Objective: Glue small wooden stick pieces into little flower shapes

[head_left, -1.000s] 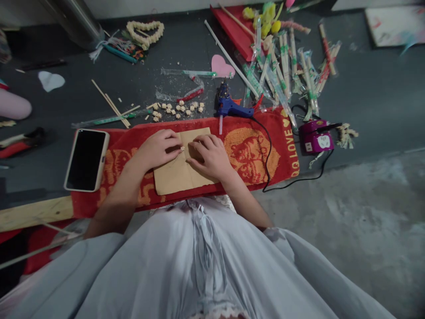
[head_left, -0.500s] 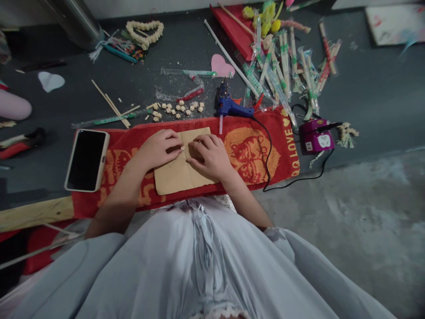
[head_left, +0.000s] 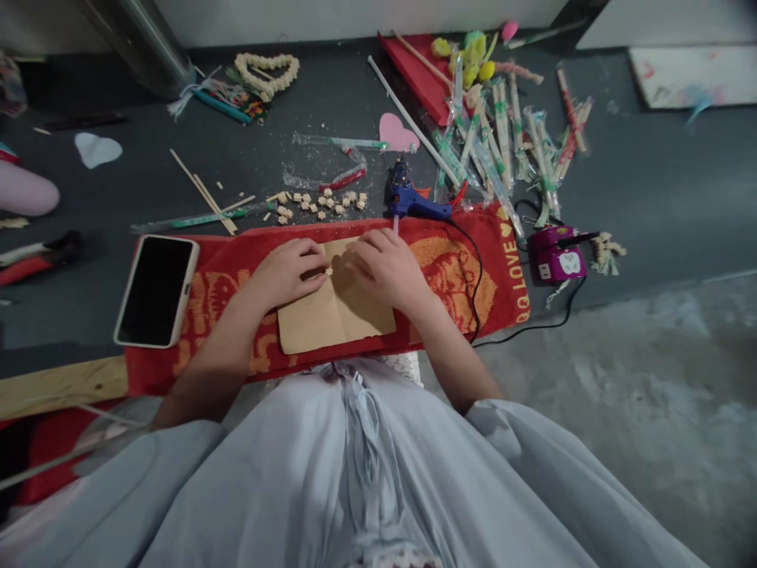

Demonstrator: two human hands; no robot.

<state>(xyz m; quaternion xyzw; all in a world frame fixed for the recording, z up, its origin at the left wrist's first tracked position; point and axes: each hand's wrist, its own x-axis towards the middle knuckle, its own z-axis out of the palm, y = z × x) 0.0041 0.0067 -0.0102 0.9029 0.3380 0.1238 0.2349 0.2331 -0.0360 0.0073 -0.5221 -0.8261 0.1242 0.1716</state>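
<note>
Between the thumb and fingertips of my left hand (head_left: pixel 289 272) is a small pale star-shaped piece (head_left: pixel 329 270), apparently of cut wooden stick. The hand is at the left part of a brown sheet of paper (head_left: pixel 322 323) with a crease down its middle. My right hand (head_left: pixel 387 268) is over the paper's right part, fingers loosely bent and apart from the thumb, with nothing visible in them. Under the paper lies a red towel (head_left: pixel 225 276) with orange patterns. More such pieces (head_left: pixel 322 201) sit in a cluster beyond the towel.
A blue glue gun (head_left: pixel 419 201) lies just past my right hand, its black cord crossing the towel. At left is a phone (head_left: pixel 157 292). Wrapped chopsticks (head_left: pixel 502 134) are heaped at back right, near a purple box (head_left: pixel 556 254). A heart-shaped stick frame (head_left: pixel 266 75) lies at the back.
My right hand has moved right and slightly up, away from the small piece. My left hand still pinches that piece. The whole view has shifted slightly.
</note>
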